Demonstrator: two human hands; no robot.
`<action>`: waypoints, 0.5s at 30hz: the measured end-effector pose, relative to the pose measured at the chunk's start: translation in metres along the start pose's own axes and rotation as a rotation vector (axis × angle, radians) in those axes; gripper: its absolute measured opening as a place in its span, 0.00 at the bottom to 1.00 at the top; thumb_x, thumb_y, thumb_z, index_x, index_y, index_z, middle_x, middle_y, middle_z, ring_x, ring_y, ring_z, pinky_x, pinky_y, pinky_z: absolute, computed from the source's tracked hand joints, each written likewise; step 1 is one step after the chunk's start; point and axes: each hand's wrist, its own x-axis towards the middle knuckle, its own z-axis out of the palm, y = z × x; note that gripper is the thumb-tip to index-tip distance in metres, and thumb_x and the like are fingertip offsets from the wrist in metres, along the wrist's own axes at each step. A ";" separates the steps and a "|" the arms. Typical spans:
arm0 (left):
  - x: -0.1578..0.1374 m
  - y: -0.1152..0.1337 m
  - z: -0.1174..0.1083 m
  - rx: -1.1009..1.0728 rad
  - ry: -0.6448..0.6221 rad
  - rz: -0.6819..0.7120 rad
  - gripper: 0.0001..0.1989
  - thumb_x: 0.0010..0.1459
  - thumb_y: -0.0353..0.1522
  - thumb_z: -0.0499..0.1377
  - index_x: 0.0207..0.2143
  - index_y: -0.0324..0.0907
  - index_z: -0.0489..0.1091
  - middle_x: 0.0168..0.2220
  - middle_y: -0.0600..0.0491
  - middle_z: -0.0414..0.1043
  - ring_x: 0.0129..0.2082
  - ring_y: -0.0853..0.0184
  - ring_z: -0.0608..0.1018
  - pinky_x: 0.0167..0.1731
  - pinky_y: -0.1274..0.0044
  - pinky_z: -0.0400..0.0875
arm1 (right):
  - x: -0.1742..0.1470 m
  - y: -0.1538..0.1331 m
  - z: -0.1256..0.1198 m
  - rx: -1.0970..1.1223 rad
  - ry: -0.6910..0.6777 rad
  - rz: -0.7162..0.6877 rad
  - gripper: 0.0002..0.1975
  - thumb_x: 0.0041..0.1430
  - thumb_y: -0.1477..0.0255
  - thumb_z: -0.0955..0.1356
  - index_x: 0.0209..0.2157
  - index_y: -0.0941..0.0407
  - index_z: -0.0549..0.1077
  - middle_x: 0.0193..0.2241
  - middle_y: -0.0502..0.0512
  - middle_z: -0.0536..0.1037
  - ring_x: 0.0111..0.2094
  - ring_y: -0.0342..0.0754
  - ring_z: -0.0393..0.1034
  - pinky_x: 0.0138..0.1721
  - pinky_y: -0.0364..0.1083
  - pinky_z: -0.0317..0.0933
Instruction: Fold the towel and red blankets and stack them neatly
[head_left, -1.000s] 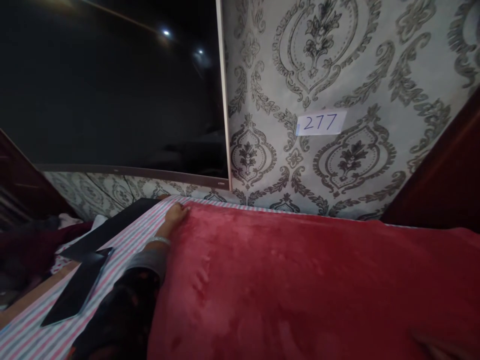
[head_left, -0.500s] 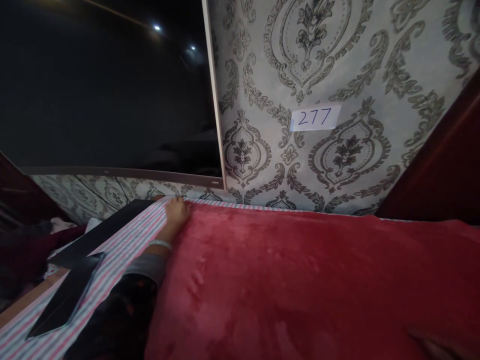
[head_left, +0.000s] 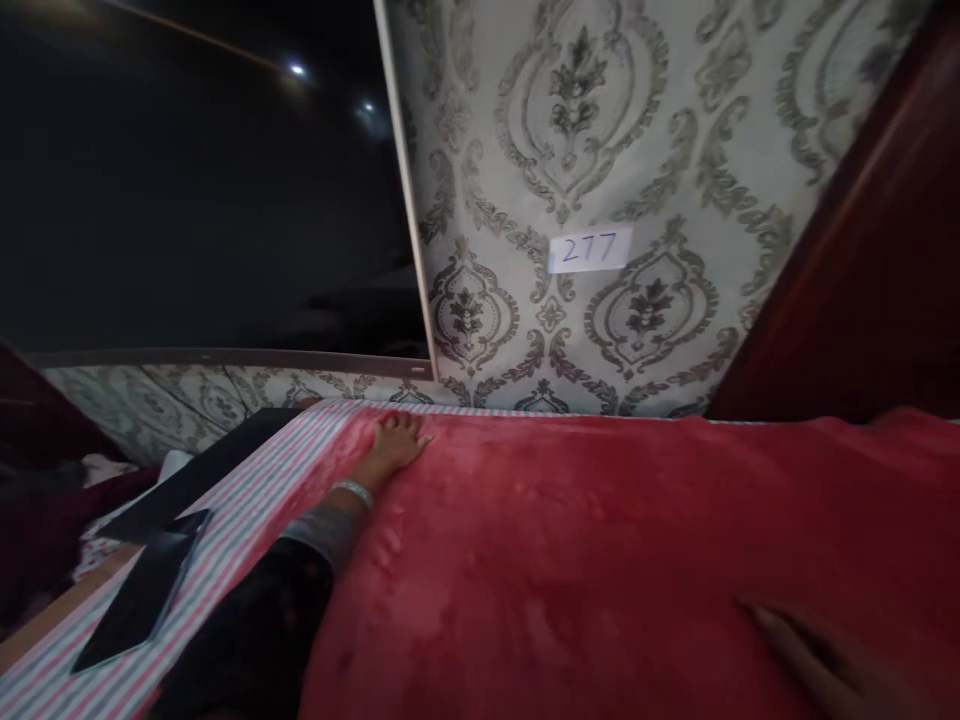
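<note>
Evidently, the work in hand is smoothing the red cloth [head_left: 570,520] flat over the striped sheet [head_left: 240,500]. At the left, below the TV [head_left: 210,190], a black panel [head_left: 195,480] lies beside the sheet's edge, and a phone-like slab [head_left: 142,600] rests on the stripes, clear of the cloth. Next comes the cloth's left edge, slanting past the sleeve [head_left: 255,620] towards the far corner, where the left hand [head_left: 397,442] lies palm down on it, fingers spread, near the wall [head_left: 540,340]. Small creases [head_left: 386,545] show just right of the forearm. The cloth covers the middle and runs out of view at the right, where its far edge rises in a soft hump [head_left: 900,425]. Low on that side, the right hand [head_left: 817,645] is over the cloth, too dim and blurred to tell whether it pinches anything. The next move, I judge, calls for a flat palm drawn across those creases, keeping the corner square.
</note>
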 end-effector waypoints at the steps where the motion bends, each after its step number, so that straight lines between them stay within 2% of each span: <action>1: -0.003 0.009 -0.003 0.000 0.005 -0.012 0.32 0.67 0.45 0.46 0.68 0.38 0.57 0.69 0.33 0.55 0.68 0.42 0.59 0.62 0.49 0.53 | 0.001 -0.007 0.000 0.009 -0.019 0.018 0.17 0.58 0.49 0.64 0.37 0.38 0.81 0.40 0.57 0.83 0.43 0.61 0.78 0.43 0.60 0.75; 4: -0.016 0.050 -0.006 -0.020 -0.011 0.084 0.33 0.68 0.44 0.45 0.68 0.35 0.55 0.69 0.33 0.55 0.68 0.44 0.59 0.62 0.51 0.55 | 0.004 -0.031 -0.002 0.048 -0.022 0.025 0.21 0.58 0.50 0.63 0.38 0.47 0.82 0.41 0.57 0.83 0.43 0.60 0.78 0.46 0.58 0.73; 7: -0.034 0.103 -0.002 -0.064 -0.078 0.329 0.32 0.67 0.42 0.46 0.70 0.39 0.52 0.72 0.40 0.48 0.72 0.50 0.52 0.66 0.54 0.49 | 0.009 -0.051 -0.002 0.067 -0.020 0.004 0.20 0.60 0.58 0.61 0.37 0.51 0.81 0.40 0.58 0.83 0.42 0.58 0.78 0.47 0.55 0.72; 10: -0.052 0.158 0.004 -0.120 -0.103 0.524 0.32 0.66 0.42 0.48 0.70 0.42 0.53 0.72 0.42 0.48 0.72 0.53 0.51 0.67 0.57 0.48 | 0.015 -0.060 0.000 0.086 -0.008 -0.007 0.15 0.60 0.65 0.63 0.36 0.53 0.81 0.39 0.58 0.83 0.41 0.56 0.77 0.46 0.53 0.70; 13: -0.072 0.209 0.010 -0.136 -0.101 0.590 0.33 0.66 0.44 0.47 0.70 0.42 0.54 0.72 0.42 0.48 0.72 0.53 0.52 0.67 0.56 0.50 | 0.020 -0.059 -0.007 0.183 -0.080 -0.004 0.13 0.59 0.72 0.64 0.38 0.55 0.81 0.33 0.56 0.82 0.33 0.50 0.77 0.38 0.47 0.71; 15: -0.088 0.236 0.013 -0.107 -0.088 0.571 0.33 0.66 0.44 0.46 0.70 0.43 0.53 0.72 0.41 0.47 0.72 0.51 0.51 0.66 0.54 0.51 | 0.023 -0.052 -0.026 0.213 -0.092 0.005 0.14 0.59 0.74 0.63 0.40 0.56 0.80 0.30 0.54 0.81 0.29 0.47 0.75 0.33 0.44 0.69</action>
